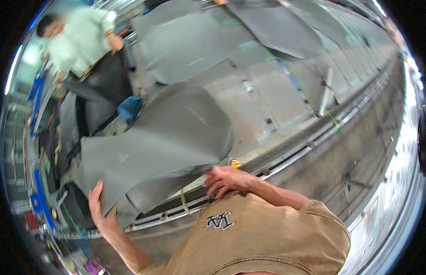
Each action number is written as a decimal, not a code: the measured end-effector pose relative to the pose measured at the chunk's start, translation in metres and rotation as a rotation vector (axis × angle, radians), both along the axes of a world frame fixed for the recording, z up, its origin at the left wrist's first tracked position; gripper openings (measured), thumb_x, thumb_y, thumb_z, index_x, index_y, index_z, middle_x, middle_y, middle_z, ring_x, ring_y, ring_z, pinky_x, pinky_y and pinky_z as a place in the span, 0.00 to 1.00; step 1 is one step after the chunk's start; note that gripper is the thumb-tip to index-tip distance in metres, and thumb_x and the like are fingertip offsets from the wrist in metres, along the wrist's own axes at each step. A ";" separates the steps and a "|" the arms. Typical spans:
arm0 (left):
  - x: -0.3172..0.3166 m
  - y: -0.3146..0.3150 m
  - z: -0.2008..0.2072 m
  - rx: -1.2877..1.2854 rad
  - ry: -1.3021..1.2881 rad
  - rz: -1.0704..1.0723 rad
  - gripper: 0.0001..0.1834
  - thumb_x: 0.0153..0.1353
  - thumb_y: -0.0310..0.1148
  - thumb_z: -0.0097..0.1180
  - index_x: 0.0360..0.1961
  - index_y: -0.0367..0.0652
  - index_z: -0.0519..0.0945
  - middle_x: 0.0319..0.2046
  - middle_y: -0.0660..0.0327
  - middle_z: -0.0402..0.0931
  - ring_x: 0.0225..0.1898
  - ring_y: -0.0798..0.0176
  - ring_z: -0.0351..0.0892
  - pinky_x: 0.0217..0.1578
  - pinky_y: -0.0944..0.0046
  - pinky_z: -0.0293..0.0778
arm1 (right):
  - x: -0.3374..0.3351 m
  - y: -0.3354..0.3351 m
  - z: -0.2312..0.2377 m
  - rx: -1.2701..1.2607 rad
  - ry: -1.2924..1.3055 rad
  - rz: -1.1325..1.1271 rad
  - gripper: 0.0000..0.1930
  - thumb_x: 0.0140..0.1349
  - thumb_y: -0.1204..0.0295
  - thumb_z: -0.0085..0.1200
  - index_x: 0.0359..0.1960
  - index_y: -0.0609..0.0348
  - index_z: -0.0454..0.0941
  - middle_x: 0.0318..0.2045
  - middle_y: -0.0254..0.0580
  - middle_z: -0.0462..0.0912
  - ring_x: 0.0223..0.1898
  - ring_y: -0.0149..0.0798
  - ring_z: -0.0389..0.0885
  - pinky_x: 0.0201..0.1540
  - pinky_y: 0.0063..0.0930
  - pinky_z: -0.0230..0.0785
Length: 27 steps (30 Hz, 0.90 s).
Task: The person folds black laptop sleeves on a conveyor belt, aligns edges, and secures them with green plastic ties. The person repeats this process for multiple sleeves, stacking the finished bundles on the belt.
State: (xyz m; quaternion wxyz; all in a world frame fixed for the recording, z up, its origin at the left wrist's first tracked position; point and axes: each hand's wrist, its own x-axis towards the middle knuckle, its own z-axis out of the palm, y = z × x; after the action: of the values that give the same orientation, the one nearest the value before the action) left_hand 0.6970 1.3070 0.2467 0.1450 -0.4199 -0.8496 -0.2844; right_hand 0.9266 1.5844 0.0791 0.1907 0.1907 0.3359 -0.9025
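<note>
A large grey flexible sheet, with a rounded far right end, lies across the work surface in front of me. Its near edge is rumpled and drapes over a rail. My left hand is at the sheet's near left corner, with the edge between thumb and fingers. My right hand is beside the rumpled near edge on the right, its fingers spread and curved, holding nothing visible. Whether its fingertips touch the sheet cannot be made out.
More grey sheets lie farther off. A co-worker in a light top stands at the far left, near dark sheet material. Metal rails run along the near edge. A white bar and green strands are at the right.
</note>
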 end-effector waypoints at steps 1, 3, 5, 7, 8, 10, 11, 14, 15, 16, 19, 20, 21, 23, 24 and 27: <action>-0.001 -0.007 -0.004 0.183 -0.207 -0.066 0.26 0.43 0.20 0.61 0.48 0.38 0.76 0.48 0.52 0.74 0.50 0.53 0.73 0.54 0.53 0.66 | -0.008 -0.006 -0.005 -0.009 0.012 -0.010 0.38 0.65 0.43 0.38 0.60 0.69 0.56 0.53 0.56 0.70 0.46 0.48 0.77 0.41 0.39 0.77; -0.017 -0.052 -0.029 0.162 -0.265 -0.108 0.26 0.47 0.27 0.61 0.51 0.39 0.75 0.50 0.54 0.72 0.48 0.53 0.73 0.51 0.54 0.68 | -0.016 -0.009 -0.003 -0.045 0.023 -0.053 0.38 0.63 0.44 0.44 0.58 0.70 0.59 0.51 0.55 0.71 0.47 0.47 0.77 0.39 0.38 0.78; -0.028 -0.090 -0.072 0.330 -0.655 0.063 0.32 0.47 0.30 0.62 0.56 0.39 0.70 0.51 0.55 0.70 0.48 0.54 0.71 0.51 0.55 0.68 | -0.011 -0.007 -0.005 0.122 -0.082 -0.040 0.34 0.62 0.47 0.47 0.55 0.69 0.63 0.49 0.52 0.72 0.45 0.46 0.78 0.36 0.35 0.78; -0.028 -0.100 -0.109 0.507 -1.278 0.430 0.38 0.46 0.32 0.63 0.60 0.37 0.64 0.53 0.53 0.68 0.51 0.53 0.68 0.53 0.56 0.65 | -0.001 -0.002 -0.004 0.263 -0.153 -0.020 0.30 0.62 0.50 0.51 0.51 0.69 0.67 0.44 0.49 0.75 0.41 0.43 0.79 0.32 0.33 0.78; -0.017 -0.094 -0.121 0.462 -1.413 0.611 0.41 0.46 0.34 0.63 0.62 0.35 0.62 0.53 0.51 0.68 0.53 0.53 0.67 0.54 0.56 0.64 | 0.009 0.002 -0.004 0.324 -0.171 -0.012 0.28 0.61 0.52 0.52 0.48 0.69 0.70 0.41 0.47 0.76 0.38 0.41 0.80 0.30 0.31 0.78; -0.014 -0.130 -0.189 0.289 -1.330 0.740 0.38 0.46 0.33 0.63 0.59 0.32 0.63 0.53 0.50 0.68 0.53 0.54 0.67 0.54 0.56 0.64 | 0.026 0.012 0.008 0.433 -0.170 -0.048 0.21 0.61 0.57 0.53 0.42 0.67 0.74 0.32 0.42 0.78 0.31 0.37 0.81 0.26 0.29 0.78; -0.013 -0.133 -0.190 0.355 -1.366 0.690 0.38 0.46 0.32 0.63 0.59 0.32 0.63 0.53 0.50 0.68 0.53 0.53 0.68 0.54 0.56 0.65 | 0.033 0.019 0.015 0.473 -0.201 -0.107 0.21 0.61 0.58 0.53 0.42 0.67 0.74 0.32 0.42 0.78 0.32 0.37 0.81 0.27 0.29 0.78; 0.005 -0.117 -0.171 0.494 -1.429 0.661 0.36 0.47 0.30 0.62 0.58 0.32 0.63 0.52 0.50 0.68 0.52 0.52 0.69 0.53 0.56 0.67 | 0.064 0.055 0.016 0.631 -0.325 -0.267 0.19 0.62 0.61 0.54 0.44 0.67 0.74 0.36 0.47 0.80 0.32 0.36 0.82 0.27 0.28 0.79; 0.010 -0.102 -0.149 0.508 -1.408 0.736 0.36 0.48 0.30 0.62 0.58 0.32 0.63 0.51 0.51 0.69 0.51 0.52 0.69 0.53 0.55 0.67 | 0.066 0.066 0.017 0.651 -0.347 -0.313 0.19 0.62 0.62 0.53 0.46 0.67 0.73 0.36 0.48 0.81 0.31 0.36 0.81 0.27 0.29 0.79; 0.009 -0.099 -0.138 0.485 -1.412 0.748 0.34 0.48 0.29 0.62 0.56 0.33 0.64 0.49 0.52 0.70 0.50 0.53 0.70 0.52 0.54 0.68 | 0.065 0.075 0.015 0.672 -0.328 -0.338 0.19 0.63 0.62 0.53 0.46 0.67 0.73 0.34 0.46 0.81 0.31 0.35 0.81 0.27 0.30 0.79; 0.006 -0.084 -0.122 0.439 -1.420 0.693 0.28 0.48 0.31 0.63 0.51 0.34 0.69 0.45 0.54 0.73 0.47 0.56 0.73 0.49 0.58 0.69 | 0.056 0.086 0.008 0.747 -0.323 -0.365 0.17 0.62 0.63 0.55 0.44 0.64 0.74 0.33 0.44 0.81 0.31 0.33 0.81 0.27 0.25 0.77; 0.001 -0.099 -0.136 0.395 -1.424 0.717 0.28 0.48 0.31 0.62 0.51 0.35 0.69 0.44 0.54 0.73 0.47 0.56 0.73 0.49 0.58 0.69 | 0.046 0.083 0.008 0.725 -0.320 -0.312 0.17 0.62 0.63 0.55 0.44 0.64 0.74 0.33 0.43 0.81 0.30 0.33 0.81 0.27 0.25 0.77; 0.005 -0.089 -0.136 0.353 -1.401 0.746 0.27 0.49 0.31 0.62 0.51 0.34 0.69 0.45 0.55 0.73 0.46 0.56 0.73 0.50 0.58 0.68 | 0.039 0.081 0.005 0.715 -0.320 -0.271 0.16 0.62 0.64 0.55 0.44 0.64 0.74 0.33 0.43 0.81 0.30 0.32 0.81 0.26 0.24 0.76; 0.010 -0.090 -0.146 0.349 -1.309 0.763 0.27 0.49 0.32 0.62 0.51 0.34 0.69 0.45 0.55 0.74 0.46 0.57 0.74 0.50 0.59 0.69 | 0.033 0.066 -0.007 0.653 -0.213 -0.025 0.16 0.61 0.64 0.54 0.45 0.64 0.74 0.33 0.43 0.82 0.30 0.32 0.81 0.25 0.23 0.75; 0.010 -0.089 -0.145 0.344 -1.359 0.758 0.27 0.50 0.32 0.62 0.51 0.35 0.69 0.45 0.55 0.74 0.46 0.58 0.74 0.49 0.59 0.69 | 0.029 0.060 -0.011 0.628 -0.153 0.087 0.16 0.61 0.65 0.54 0.45 0.64 0.74 0.33 0.43 0.82 0.30 0.31 0.80 0.25 0.22 0.75; 0.002 -0.108 -0.161 0.305 -1.429 0.701 0.26 0.50 0.32 0.61 0.51 0.36 0.69 0.44 0.56 0.74 0.46 0.59 0.74 0.47 0.60 0.71 | 0.007 0.024 -0.004 0.294 -0.019 0.381 0.18 0.61 0.65 0.53 0.48 0.64 0.73 0.42 0.44 0.80 0.35 0.32 0.80 0.32 0.23 0.75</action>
State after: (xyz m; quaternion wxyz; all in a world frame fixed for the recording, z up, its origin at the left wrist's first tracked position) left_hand 0.6992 1.1988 0.0861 -0.2964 0.1786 -0.7709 -0.5348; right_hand 0.9334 1.6079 0.0746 0.3309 0.1581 0.4919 -0.7897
